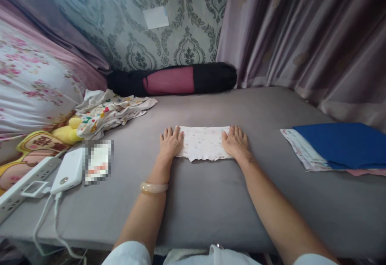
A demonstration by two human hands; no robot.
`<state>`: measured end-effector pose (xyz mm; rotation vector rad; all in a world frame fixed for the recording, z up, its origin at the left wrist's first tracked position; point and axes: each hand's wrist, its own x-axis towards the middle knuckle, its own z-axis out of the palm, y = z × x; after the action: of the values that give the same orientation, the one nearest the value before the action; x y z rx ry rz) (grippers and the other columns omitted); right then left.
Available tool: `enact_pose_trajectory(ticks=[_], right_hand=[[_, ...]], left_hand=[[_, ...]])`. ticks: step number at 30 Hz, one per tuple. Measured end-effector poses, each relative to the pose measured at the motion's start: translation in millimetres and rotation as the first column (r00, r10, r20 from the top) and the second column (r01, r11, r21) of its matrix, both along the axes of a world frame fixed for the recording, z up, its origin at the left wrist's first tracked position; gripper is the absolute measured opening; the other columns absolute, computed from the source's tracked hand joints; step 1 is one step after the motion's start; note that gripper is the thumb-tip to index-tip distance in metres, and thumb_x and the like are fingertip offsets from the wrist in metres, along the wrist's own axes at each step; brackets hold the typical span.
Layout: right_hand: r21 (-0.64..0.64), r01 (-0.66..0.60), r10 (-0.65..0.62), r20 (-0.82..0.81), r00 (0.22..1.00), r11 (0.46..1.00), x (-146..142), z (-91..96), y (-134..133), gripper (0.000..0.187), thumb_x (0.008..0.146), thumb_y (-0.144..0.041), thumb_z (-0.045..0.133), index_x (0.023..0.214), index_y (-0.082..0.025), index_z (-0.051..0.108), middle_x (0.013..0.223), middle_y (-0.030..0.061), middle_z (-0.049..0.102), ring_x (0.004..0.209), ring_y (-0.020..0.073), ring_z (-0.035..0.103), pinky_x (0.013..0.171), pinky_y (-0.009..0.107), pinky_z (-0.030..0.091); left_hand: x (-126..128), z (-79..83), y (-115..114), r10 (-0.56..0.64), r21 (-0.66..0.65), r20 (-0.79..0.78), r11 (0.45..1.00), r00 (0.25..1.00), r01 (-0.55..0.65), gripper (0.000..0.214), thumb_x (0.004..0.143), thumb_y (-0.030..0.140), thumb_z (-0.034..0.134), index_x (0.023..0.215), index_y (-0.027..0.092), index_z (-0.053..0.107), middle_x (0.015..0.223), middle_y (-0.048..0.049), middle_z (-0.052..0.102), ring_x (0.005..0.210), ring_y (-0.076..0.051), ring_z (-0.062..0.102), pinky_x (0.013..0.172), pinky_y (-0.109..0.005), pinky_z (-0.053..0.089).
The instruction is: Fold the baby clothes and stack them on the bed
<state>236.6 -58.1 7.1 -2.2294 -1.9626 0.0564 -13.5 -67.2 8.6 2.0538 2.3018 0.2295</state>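
A white cloth with a faint small print point(203, 142) lies flat on the grey padded surface in front of me, folded into a rectangle with a wavy near edge. My left hand point(171, 141) rests palm down on its left end, fingers stretched forward. On the right end lies my right hand point(236, 141), also palm down with the fingers out. Both hands press on the cloth without gripping it. A pale bangle point(153, 187) circles my left wrist.
To the right sits a stack of folded cloths with a blue one point(343, 144) on top. A crumpled printed garment point(111, 110), a white power bank point(68, 170) with cables and a power strip point(27, 184) occupy the left. A black-and-pink long bag point(169, 81) lies along the back wall.
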Motion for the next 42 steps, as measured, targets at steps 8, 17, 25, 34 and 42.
enact_pose_trajectory(ticks=[8, 17, 25, 34, 42], right_hand=[[0.028, 0.071, -0.071, 0.016, 0.997, 0.997, 13.3, -1.0, 4.7, 0.061, 0.098, -0.039, 0.025, 0.137, 0.003, 0.047, 0.146, 0.0246, 0.043, 0.137, 0.0351, 0.036, 0.108, 0.050, 0.030], [0.215, -0.187, 0.182, 0.042, 0.982, 0.959, -18.9, 14.8, -5.4, 0.056, 0.099, -0.030, 0.023, 0.143, 0.001, 0.040, 0.153, 0.0205, 0.034, 0.144, 0.0305, 0.027, 0.116, 0.050, 0.017], [0.133, -0.465, 0.468, 0.010, 0.883, 0.875, -50.2, 14.4, -16.2, 0.056, 0.097, -0.025, 0.024, 0.146, -0.003, 0.038, 0.155, 0.0156, 0.032, 0.145, 0.0256, 0.025, 0.119, 0.047, 0.013], [0.045, -0.517, 0.518, -0.015, 0.855, 0.855, -52.3, 6.8, -13.0, 0.056, 0.095, -0.024, 0.025, 0.146, -0.004, 0.039, 0.154, 0.0131, 0.036, 0.144, 0.0256, 0.028, 0.119, 0.047, 0.015], [0.043, -0.512, 0.513, -0.021, 0.858, 0.858, -52.7, 4.8, -12.0, 0.056, 0.096, -0.025, 0.025, 0.147, -0.006, 0.039, 0.153, 0.0123, 0.037, 0.143, 0.0255, 0.030, 0.119, 0.048, 0.016]], left_hand=[[-15.0, -1.5, 1.5, 0.128, 0.040, 0.007, 0.991, 0.992, -0.128, 0.052, 0.099, 0.038, 0.022, 0.137, 0.014, 0.050, 0.149, -0.0200, 0.042, 0.142, -0.033, 0.034, 0.112, -0.056, 0.030], [16.0, 16.3, -4.8, 0.033, 0.318, 0.035, 0.947, 0.999, -0.043, 0.052, 0.099, 0.036, 0.024, 0.139, 0.009, 0.044, 0.150, -0.0183, 0.042, 0.144, -0.030, 0.030, 0.117, -0.054, 0.023], [66.0, 5.3, -13.0, -0.332, 0.225, -0.025, 0.917, 0.943, 0.328, 0.051, 0.100, 0.033, 0.025, 0.145, 0.015, 0.039, 0.155, -0.0127, 0.036, 0.148, -0.027, 0.020, 0.119, -0.055, 0.015], [62.1, -3.2, -7.5, -0.355, 0.054, 0.012, 0.934, 0.935, 0.354, 0.049, 0.100, 0.032, 0.023, 0.143, 0.017, 0.041, 0.151, -0.0121, 0.042, 0.144, -0.027, 0.031, 0.117, -0.057, 0.021], [62.9, -3.6, -7.9, -0.350, 0.072, 0.008, 0.934, 0.937, 0.349, 0.047, 0.100, 0.032, 0.025, 0.141, 0.018, 0.044, 0.150, -0.0119, 0.044, 0.143, -0.026, 0.033, 0.116, -0.056, 0.023]])
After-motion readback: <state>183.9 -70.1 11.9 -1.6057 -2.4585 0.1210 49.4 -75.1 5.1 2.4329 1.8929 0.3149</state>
